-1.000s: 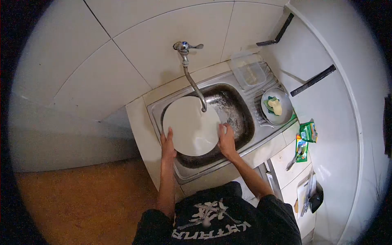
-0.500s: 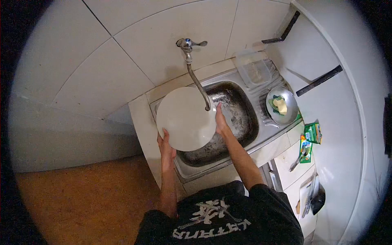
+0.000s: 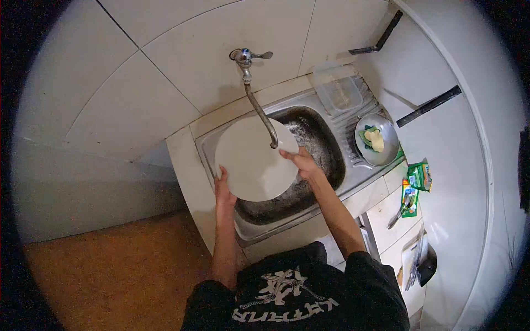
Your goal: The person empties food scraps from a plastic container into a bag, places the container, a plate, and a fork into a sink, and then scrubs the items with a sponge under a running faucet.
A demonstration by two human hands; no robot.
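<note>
The white plate is held tilted over the left half of the steel sink, its face right under the mouth of the curved tap. Whether water is running cannot be told. The left hand has its grip clamped on the plate's lower left rim. The right hand, which stood edge-on beside the plate half a second ago, now lies across the upper right rim, fingers reaching onto the face by the spout. I cannot tell whether its thumb hooks under the rim. The plate also sits higher than a second ago, so its face meets the spout with that hand rubbing over it. On the draining board are a metal bowl with a sponge and a clear container.
</note>
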